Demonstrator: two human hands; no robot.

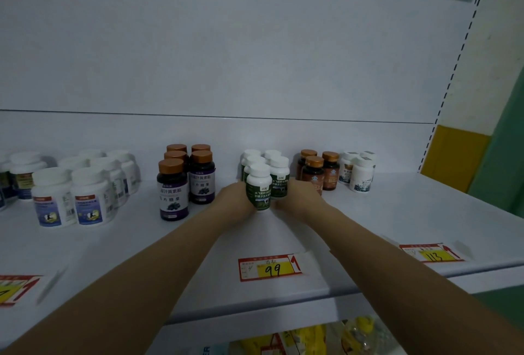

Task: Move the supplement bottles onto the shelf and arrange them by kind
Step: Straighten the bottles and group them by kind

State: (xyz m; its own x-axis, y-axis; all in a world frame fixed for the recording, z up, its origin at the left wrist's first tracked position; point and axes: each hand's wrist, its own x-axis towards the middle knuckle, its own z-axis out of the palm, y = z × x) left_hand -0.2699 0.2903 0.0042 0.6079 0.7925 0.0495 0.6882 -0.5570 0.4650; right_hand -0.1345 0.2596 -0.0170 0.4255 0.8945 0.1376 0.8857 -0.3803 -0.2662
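1. The front green bottle (258, 188), white-capped with a dark green label, stands upright at the head of its group, near the middle of the shelf (283, 235).
2. The left hand (237, 204) holds this bottle low on its left side, fingers wrapped round the base.
3. The right hand (300, 195) lies against the right side of the same group, touching the neighbouring bottle. Its fingers are hidden, so I cannot tell whether it grips or merely steadies.
4. The other green-labelled bottles (269, 162) stand close behind in two short rows.
5. Left of them stand purple-labelled bottles (185, 177) with bronze caps, and further left, white bottles with blue labels (75, 193).
6. To the right stand brown bottles (319, 170), then a few white bottles with dark labels (358, 170).
7. Yellow price tags lie along the front edge, one reading 99 (270, 268) and another 113 (431, 254).
8. Judging progress: every bottle in view is on the shelf and grouped by kind, so the task looks nearly complete, with only final straightening of the green group left.
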